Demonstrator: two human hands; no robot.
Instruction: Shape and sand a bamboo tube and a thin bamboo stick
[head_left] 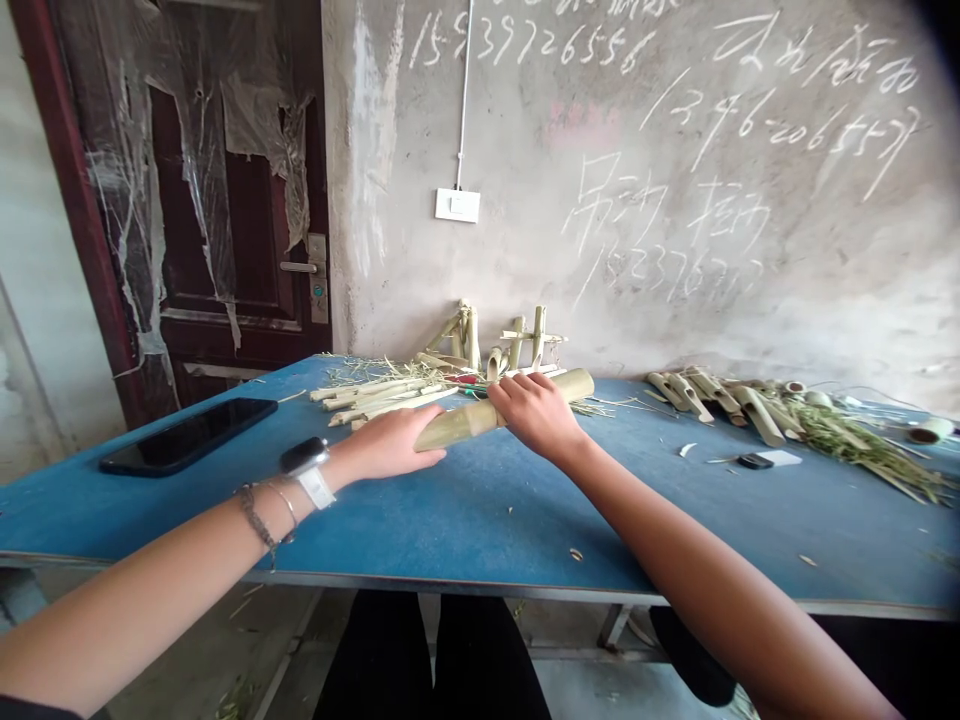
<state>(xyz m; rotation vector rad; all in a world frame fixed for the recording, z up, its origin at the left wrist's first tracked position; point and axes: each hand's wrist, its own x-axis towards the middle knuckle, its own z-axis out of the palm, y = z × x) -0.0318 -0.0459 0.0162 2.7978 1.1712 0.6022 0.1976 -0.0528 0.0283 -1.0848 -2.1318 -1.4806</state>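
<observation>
A thick pale-green bamboo tube [469, 422] lies slanted between my hands just over the blue table, its right end raised toward the wall. My left hand [397, 440] holds its near left end, thumb in front and the fingers mostly hidden behind it. Over the tube's middle, my right hand [536, 412] is wrapped with knuckles up. Behind my left hand lie several split bamboo strips [382, 393] and thin shavings. Small red and green items [466, 380] show partly behind the tube; I cannot make out what they are.
The blue table [450, 530] has a black phone [189, 436] at left. Against the wall stand upright bamboo pieces [469, 335]. Cut bamboo tubes [759, 415] and leafy scraps [855, 445] lie at right, near a small black-and-white object [766, 459]. A dark door [225, 200] stands behind.
</observation>
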